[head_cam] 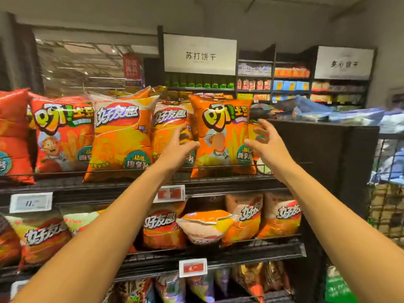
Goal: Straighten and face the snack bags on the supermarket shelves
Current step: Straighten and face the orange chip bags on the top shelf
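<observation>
On the top shelf (218,182), upright orange bag (220,132) at the row's right end, left hand (179,145) by its left edge, right hand (265,141) by its right edge, fingers spread and gripping nothing, lower shelf's pale bag (203,228) tipped forward

top shelf (218,182): orange snack bag (222,136) upright, facing out | left hand (179,145) at its left edge, fingers loosely spread | right hand (265,138) at its right edge, fingers spread
</observation>
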Demonstrator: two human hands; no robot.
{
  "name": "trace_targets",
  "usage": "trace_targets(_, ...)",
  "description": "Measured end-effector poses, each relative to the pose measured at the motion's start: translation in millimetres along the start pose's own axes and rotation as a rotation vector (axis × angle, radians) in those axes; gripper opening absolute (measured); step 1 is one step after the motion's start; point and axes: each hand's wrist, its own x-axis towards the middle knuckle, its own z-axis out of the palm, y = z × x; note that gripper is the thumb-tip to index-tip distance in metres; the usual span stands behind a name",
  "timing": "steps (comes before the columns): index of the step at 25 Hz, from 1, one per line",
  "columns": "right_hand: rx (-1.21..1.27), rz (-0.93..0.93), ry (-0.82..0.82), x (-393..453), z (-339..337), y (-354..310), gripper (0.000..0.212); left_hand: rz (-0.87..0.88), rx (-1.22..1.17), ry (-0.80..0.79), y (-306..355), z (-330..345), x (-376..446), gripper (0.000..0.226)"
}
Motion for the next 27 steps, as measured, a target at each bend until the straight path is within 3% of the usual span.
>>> trace_targets(6,0.010,0.125,-0.078,46,-14,40,0.082,-0.090,0.079,0.012,-12,26,35,0.086)
trace_targets(11,0.018,0.226,-0.251,67,-20,64,0.086,-0.168,0.230,-0.025,-26,35,46,0.104)
trace_targets(16,0.050,0.239,-0.414,70,-22,70,0.074,-0.155,0.259,-0.036,-37,44,46,0.075)
trace_targets(18,0.013,0.218,-0.467,67,-21,67,0.069,-0.145,0.200,-0.037,-40,46,43,0.076)
trace_targets(23,0.116,0.134,-0.395,66,-19,68,0.092,-0.057,0.129,0.063,-34,48,40,0.093)
trace_targets(26,0.188,0.091,-0.361,67,-12,63,0.073,-0.008,0.091,0.084,-29,46,42,0.097)
trace_targets(27,0.195,0.084,-0.343,68,-9,62,0.075,-0.002,0.085,0.072,-29,45,44,0.097)
